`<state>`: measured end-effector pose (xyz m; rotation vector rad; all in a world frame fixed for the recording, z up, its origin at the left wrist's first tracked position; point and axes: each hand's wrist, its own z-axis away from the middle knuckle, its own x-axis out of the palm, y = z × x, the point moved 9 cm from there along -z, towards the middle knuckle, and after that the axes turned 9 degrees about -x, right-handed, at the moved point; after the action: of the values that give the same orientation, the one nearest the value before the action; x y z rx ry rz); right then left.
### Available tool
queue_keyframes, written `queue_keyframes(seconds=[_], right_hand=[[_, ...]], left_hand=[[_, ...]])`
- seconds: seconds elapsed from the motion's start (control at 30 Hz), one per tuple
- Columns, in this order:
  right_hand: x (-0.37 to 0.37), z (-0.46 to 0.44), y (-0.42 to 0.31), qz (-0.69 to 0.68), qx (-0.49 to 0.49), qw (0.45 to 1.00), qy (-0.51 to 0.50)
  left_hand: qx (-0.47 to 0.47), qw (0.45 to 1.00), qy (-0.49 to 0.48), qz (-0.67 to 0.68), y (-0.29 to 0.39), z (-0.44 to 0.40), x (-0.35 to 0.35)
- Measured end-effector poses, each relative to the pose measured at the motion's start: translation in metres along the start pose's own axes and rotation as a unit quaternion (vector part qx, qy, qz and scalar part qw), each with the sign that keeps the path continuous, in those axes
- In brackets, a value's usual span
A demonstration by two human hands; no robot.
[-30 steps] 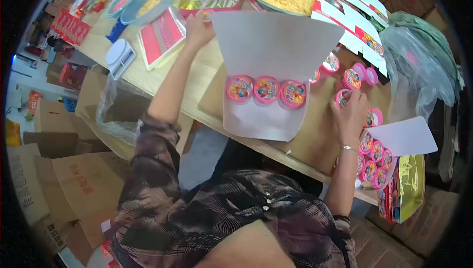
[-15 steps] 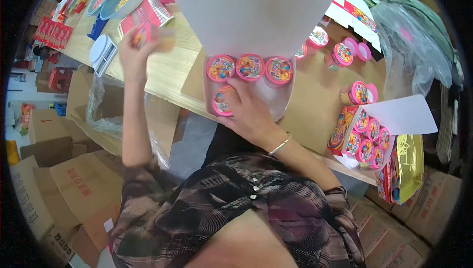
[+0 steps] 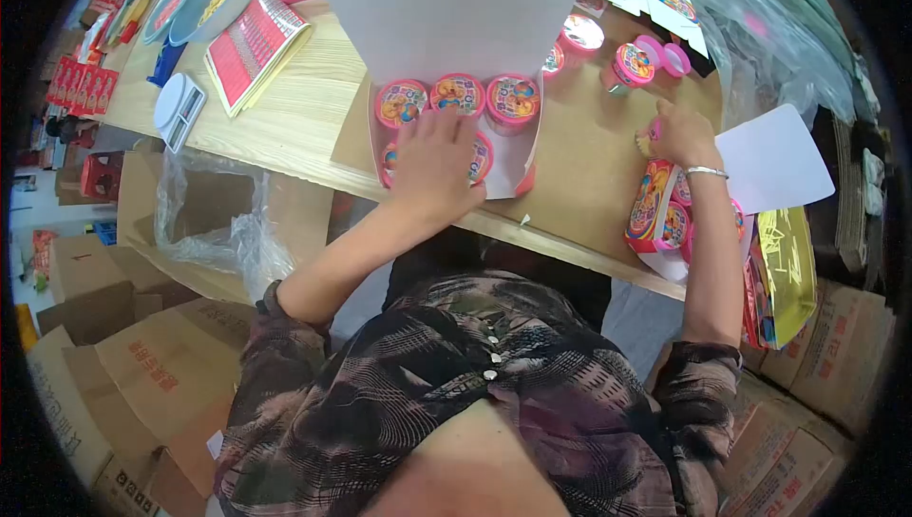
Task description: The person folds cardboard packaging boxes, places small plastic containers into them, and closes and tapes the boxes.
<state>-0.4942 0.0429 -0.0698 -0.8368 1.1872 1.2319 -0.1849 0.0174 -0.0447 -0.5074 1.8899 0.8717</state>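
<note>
An open white carton (image 3: pixel 454 9) stands before me with its lid raised. Pink-lidded tubs with cartoon labels, such as this back-row tub (image 3: pixel 514 99), sit inside it. My left hand (image 3: pixel 432 158) lies over the front-row tubs, fingers extended across the lids and partly covering them. To its right another front-row tub (image 3: pixel 483 158) shows. On the right of the table my right hand (image 3: pixel 686 137) has its fingers closed round a pink-lidded tub (image 3: pixel 650 137), mostly hidden by the hand. Below that forearm is a smaller printed box (image 3: pixel 649 199) packed with similar tubs.
More tubs (image 3: pixel 632 65) and loose pink lids (image 3: pixel 663 56) lie at the back right. A white scale (image 3: pixel 179 109), folded printed sheets (image 3: pixel 249 52) and a blue bowl (image 3: pixel 217 9) are on the left. A clear plastic bag (image 3: pixel 760 33) bulges at far right; cardboard boxes (image 3: pixel 142 356) stand below.
My left hand has come from the left side to the carton, and the tub it held is out of it. My right hand has left the carton and moved right to another tub.
</note>
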Motion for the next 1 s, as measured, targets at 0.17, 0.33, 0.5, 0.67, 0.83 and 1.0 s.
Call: queue_keyframes(seconds=[0.17,0.33,0.5,0.67,0.83,1.0], right_hand=[[-0.081,0.039,-0.058,-0.069,-0.083,0.972,0.207],[-0.119,0.067,-0.165,-0.29,-0.316,0.866,0.257],[-0.081,0.045,-0.201,-0.159,-0.354,0.902,0.187],[-0.063,0.035,-0.219,-0.137,-0.334,0.916,0.175],[-0.025,0.04,-0.227,-0.106,-0.309,0.911,0.252],[-0.039,0.057,-0.192,-0.218,-0.232,0.869,0.379]], left_hand=[[-0.021,0.997,0.026,-0.064,-0.014,-0.001,0.006],[-0.019,0.999,0.001,-0.028,-0.02,0.004,0.01],[-0.024,1.0,-0.006,-0.008,-0.025,0.001,0.008],[-0.013,1.0,-0.006,-0.003,-0.024,0.009,0.005],[-0.012,1.0,-0.005,0.02,-0.025,0.009,0.002],[-0.015,0.992,0.056,0.112,-0.027,0.014,-0.033]])
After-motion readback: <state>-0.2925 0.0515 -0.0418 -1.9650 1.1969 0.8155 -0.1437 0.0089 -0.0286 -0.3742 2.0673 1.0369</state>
